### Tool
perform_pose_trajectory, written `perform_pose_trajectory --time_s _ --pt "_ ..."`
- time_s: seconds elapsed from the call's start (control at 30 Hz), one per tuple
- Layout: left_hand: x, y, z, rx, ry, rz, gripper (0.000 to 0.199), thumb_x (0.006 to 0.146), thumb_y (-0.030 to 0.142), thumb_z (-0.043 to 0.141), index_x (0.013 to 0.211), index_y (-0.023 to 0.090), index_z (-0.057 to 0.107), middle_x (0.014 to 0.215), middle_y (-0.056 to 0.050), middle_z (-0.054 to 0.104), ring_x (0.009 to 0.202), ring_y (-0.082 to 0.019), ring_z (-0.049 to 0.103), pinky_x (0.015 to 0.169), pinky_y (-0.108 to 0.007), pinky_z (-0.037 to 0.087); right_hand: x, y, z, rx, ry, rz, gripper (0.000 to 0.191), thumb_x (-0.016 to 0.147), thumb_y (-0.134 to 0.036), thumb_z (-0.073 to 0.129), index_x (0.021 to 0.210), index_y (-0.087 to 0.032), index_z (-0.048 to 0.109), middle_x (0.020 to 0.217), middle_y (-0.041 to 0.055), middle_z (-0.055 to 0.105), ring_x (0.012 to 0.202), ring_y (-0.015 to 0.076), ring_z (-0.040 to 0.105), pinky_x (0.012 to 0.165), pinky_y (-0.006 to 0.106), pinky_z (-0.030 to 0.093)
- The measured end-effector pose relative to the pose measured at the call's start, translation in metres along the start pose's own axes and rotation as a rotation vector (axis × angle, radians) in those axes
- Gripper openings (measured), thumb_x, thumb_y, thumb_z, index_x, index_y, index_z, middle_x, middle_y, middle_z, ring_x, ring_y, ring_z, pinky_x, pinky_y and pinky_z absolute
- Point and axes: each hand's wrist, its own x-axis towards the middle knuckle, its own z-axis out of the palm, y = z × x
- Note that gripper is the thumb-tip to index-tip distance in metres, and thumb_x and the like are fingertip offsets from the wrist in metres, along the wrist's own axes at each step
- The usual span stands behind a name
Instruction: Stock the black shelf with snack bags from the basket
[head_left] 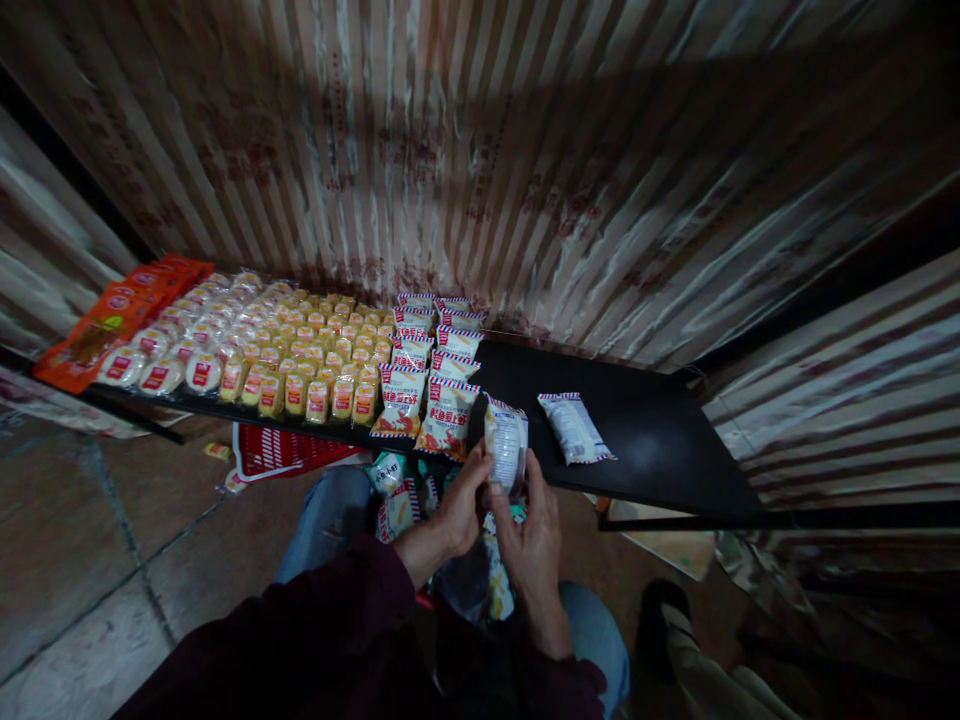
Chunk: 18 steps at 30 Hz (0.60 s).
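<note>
Both my hands grip one snack packet [507, 445], its printed back facing up, just off the front edge of the black shelf [660, 455]. My left hand [459, 505] pinches its left side. On the right side, my right hand [531, 535] holds it between thumb and fingers. Just beyond stand two rows of similar snack packets [448, 415] with red and blue lettering. Another packet [576, 428] lies alone on the shelf to the right. Below my hands, more bagged snacks [397, 510] sit between my knees, partly hidden by my arms.
Left on the shelf are rows of yellow wrapped cakes [296, 393], round white wrapped cakes [161, 375] and orange bags [112, 320]. A red basket [262, 450] is under the shelf. Striped sheeting [450, 150] hangs behind. Another person's shoe [664, 630] shows at lower right.
</note>
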Motion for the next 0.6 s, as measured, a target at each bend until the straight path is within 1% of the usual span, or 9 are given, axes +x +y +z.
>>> perform_pose_trajectory --time_s 0.1,0.17,0.23,0.27,0.37,0.47,0.53,0.6 --pt "0.002 -0.001 0.001 -0.002 -0.026 -0.047 0.056 0.076 0.056 0.061 0.122 0.023 0.062 0.125 -0.006 0.063 0.119 -0.025 0.055 0.105 -0.038 0.041 -0.001 -0.001 0.001 0.028 -0.006 0.099 0.079 0.077 -0.058 0.059 0.142 -0.016 0.039 0.135 0.0181 0.053 0.119 0.0331 0.051 0.097 0.05 0.041" --pt "0.004 -0.003 -0.001 0.036 -0.024 -0.043 0.052 0.078 0.055 0.059 0.119 0.022 0.064 0.127 -0.006 0.062 0.121 -0.025 0.054 0.107 -0.038 0.039 0.0 0.001 0.002 0.07 -0.003 0.196 0.082 0.076 -0.058 0.061 0.143 -0.018 0.037 0.132 0.0174 0.056 0.115 0.0325 0.055 0.092 0.047 0.044" --pt "0.006 -0.006 -0.004 0.102 -0.012 -0.012 0.046 0.081 0.05 0.057 0.116 0.022 0.066 0.129 -0.005 0.061 0.125 -0.024 0.05 0.11 -0.038 0.035 0.001 0.006 0.003 0.113 0.029 0.266 0.08 0.077 -0.057 0.059 0.143 -0.018 0.037 0.13 0.0164 0.058 0.113 0.0312 0.057 0.09 0.044 0.046" --pt "0.007 -0.007 -0.005 0.133 -0.012 0.008 0.044 0.083 0.048 0.055 0.115 0.021 0.066 0.13 -0.005 0.06 0.127 -0.023 0.049 0.112 -0.038 0.033 0.002 0.01 0.003 0.127 0.054 0.277 0.078 0.077 -0.057 0.058 0.142 -0.018 0.039 0.13 0.0164 0.058 0.113 0.0308 0.057 0.092 0.044 0.045" --pt "0.011 -0.011 -0.008 0.215 -0.057 0.05 0.042 0.085 0.042 0.054 0.119 0.02 0.064 0.134 -0.006 0.057 0.129 -0.022 0.047 0.113 -0.039 0.031 0.008 0.023 0.005 0.142 0.125 0.261 0.073 0.078 -0.058 0.054 0.135 -0.013 0.049 0.131 0.0179 0.056 0.118 0.0307 0.053 0.099 0.045 0.04" --pt "0.015 -0.013 -0.011 0.342 -0.083 0.037 0.04 0.084 0.033 0.056 0.122 0.021 0.061 0.133 -0.005 0.058 0.126 -0.022 0.049 0.11 -0.038 0.033 0.014 0.034 0.005 0.204 0.144 0.314 0.068 0.078 -0.06 0.052 0.127 -0.014 0.056 0.127 0.0166 0.059 0.116 0.0299 0.054 0.099 0.045 0.041" --pt "0.019 -0.014 -0.012 0.458 -0.073 0.042 0.04 0.083 0.026 0.056 0.122 0.024 0.061 0.13 -0.004 0.059 0.121 -0.02 0.052 0.107 -0.036 0.038 0.017 0.038 0.004 0.299 0.133 0.395 0.066 0.077 -0.061 0.054 0.126 -0.016 0.058 0.124 0.0137 0.062 0.111 0.0285 0.058 0.094 0.042 0.045" --pt "0.023 -0.015 -0.014 0.583 -0.063 0.087 0.042 0.08 0.019 0.055 0.121 0.025 0.061 0.126 -0.003 0.06 0.115 -0.019 0.054 0.104 -0.036 0.041 0.019 0.041 0.004 0.381 0.13 0.473 0.065 0.076 -0.061 0.056 0.125 -0.018 0.058 0.119 0.0111 0.066 0.105 0.0271 0.061 0.089 0.04 0.048"
